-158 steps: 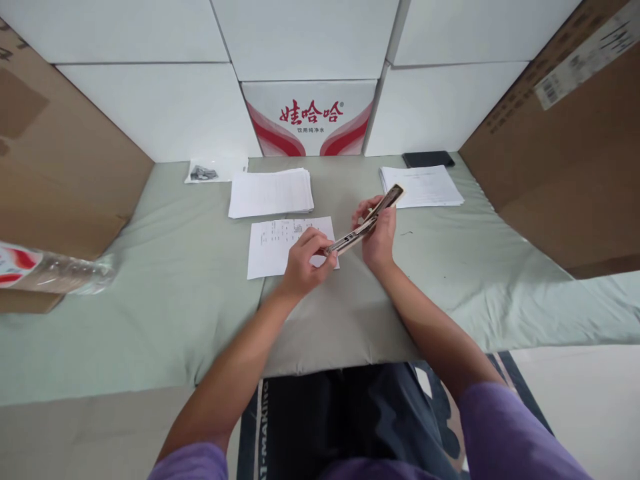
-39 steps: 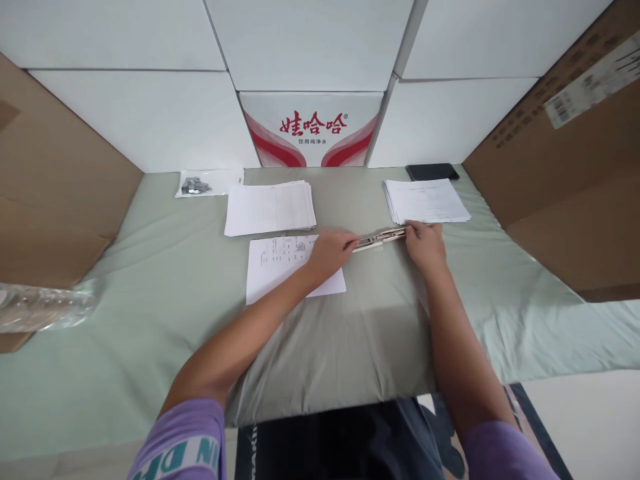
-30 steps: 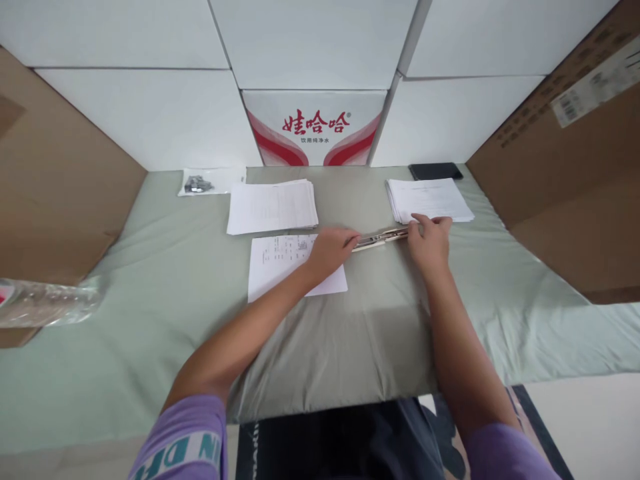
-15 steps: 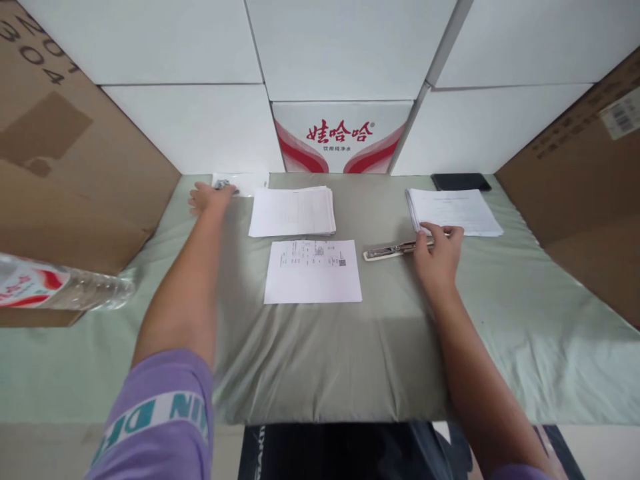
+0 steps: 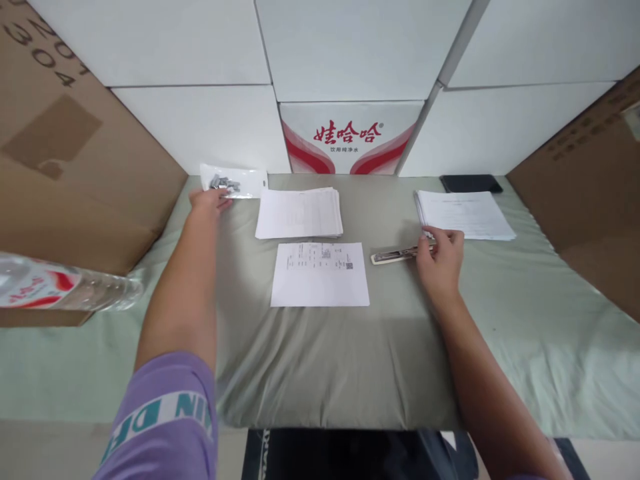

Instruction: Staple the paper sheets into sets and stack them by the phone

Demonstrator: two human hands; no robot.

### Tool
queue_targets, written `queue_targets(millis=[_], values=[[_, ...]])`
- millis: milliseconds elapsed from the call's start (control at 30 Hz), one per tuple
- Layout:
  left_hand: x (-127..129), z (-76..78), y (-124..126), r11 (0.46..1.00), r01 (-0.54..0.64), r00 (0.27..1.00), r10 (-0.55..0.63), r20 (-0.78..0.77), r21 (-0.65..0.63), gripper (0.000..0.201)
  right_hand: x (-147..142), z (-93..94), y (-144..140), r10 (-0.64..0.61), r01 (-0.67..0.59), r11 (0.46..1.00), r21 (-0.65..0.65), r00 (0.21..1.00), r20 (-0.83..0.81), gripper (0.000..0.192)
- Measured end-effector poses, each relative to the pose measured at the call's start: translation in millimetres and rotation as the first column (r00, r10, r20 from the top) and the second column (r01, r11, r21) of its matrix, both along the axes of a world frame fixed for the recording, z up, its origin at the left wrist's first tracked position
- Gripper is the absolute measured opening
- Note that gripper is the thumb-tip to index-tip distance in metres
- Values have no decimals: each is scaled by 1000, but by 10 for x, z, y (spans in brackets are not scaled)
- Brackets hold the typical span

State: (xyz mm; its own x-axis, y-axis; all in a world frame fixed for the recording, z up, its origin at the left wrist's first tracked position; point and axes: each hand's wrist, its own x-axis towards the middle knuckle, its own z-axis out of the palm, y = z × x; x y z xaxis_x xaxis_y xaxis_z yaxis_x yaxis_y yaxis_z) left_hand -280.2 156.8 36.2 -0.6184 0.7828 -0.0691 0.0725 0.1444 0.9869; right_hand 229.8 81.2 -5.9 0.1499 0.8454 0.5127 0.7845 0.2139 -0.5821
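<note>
My left hand (image 5: 209,199) is at the far left, its fingers closed on the lower left edge of a clear plastic bag (image 5: 255,181). Small grey metal pieces (image 5: 225,183), which look like strips of staples, lie inside it. The bag's left side is tipped up against the white boxes. On the right, my right hand (image 5: 441,260) grips one end of a stapler (image 5: 395,255), whose metal channel shows; the end under the fingers is hidden. Left of the stapler lies a single printed sheet (image 5: 320,283). Behind that sheet sits a stack of papers (image 5: 300,213).
Another paper stack (image 5: 467,217) lies just beyond my right hand, with a black phone (image 5: 471,183) behind it. White boxes (image 5: 350,137) wall off the back. Cardboard boxes (image 5: 100,180) stand at both sides. A water bottle (image 5: 70,283) is at the left.
My left hand has drawn back slightly, and the plastic bag's left side is now raised, with more of its contents showing. My right hand stays on the stapler. The view has shifted a little.
</note>
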Motion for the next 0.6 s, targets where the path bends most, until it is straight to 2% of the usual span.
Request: queue_targets(millis=[67, 100, 133, 233, 333, 367, 433, 467, 500, 533, 600], values=[[29, 57, -74, 974, -179, 955, 206, 215, -138, 26, -29, 4, -7, 5, -5, 1000, 14, 1000, -5, 38], [38, 86, -113, 957, -229, 920, 273, 281, -180, 22, -42, 14, -13, 9, -8, 1000, 23, 1000, -6, 38], [45, 114, -155, 953, -246, 901, 293, 320, -178, 19, -57, 31, -22, 15, -14, 999, 32, 1000, -11, 37], [136, 169, -327, 967, -228, 877, 256, 407, -117, 17, -136, 130, -77, 77, -75, 996, 43, 995, -58, 35], [507, 164, -594, 987, -149, 851, 157, 501, -57, 17, -314, 273, -191, 258, -275, 960, -50, 940, -222, 32], [709, 149, -705, 998, -57, 836, 63, 545, -27, 15, -393, 316, -238, 327, -381, 917, -114, 886, -328, 34], [1187, 106, -944, 993, 99, 831, -115, 544, 58, 18, -548, 372, -329, 381, -601, 765, -231, 712, -590, 45], [1438, 82, -1063, 983, 170, 827, -184, 532, 76, 25, -611, 384, -368, 345, -673, 696, -251, 620, -705, 51], [1676, 58, -1175, 973, 219, 819, -227, 527, 78, 30, -654, 387, -401, 287, -709, 655, -261, 553, -782, 55], [1891, 34, -1274, 957, 275, 810, -280, 516, 88, 33, -674, 383, -428, 223, -708, 655, -265, 516, -827, 57], [2224, -18, -1414, 933, 343, 801, -351, 486, 109, 37, -640, 370, -472, 130, -655, 704, -277, 501, -856, 60]])
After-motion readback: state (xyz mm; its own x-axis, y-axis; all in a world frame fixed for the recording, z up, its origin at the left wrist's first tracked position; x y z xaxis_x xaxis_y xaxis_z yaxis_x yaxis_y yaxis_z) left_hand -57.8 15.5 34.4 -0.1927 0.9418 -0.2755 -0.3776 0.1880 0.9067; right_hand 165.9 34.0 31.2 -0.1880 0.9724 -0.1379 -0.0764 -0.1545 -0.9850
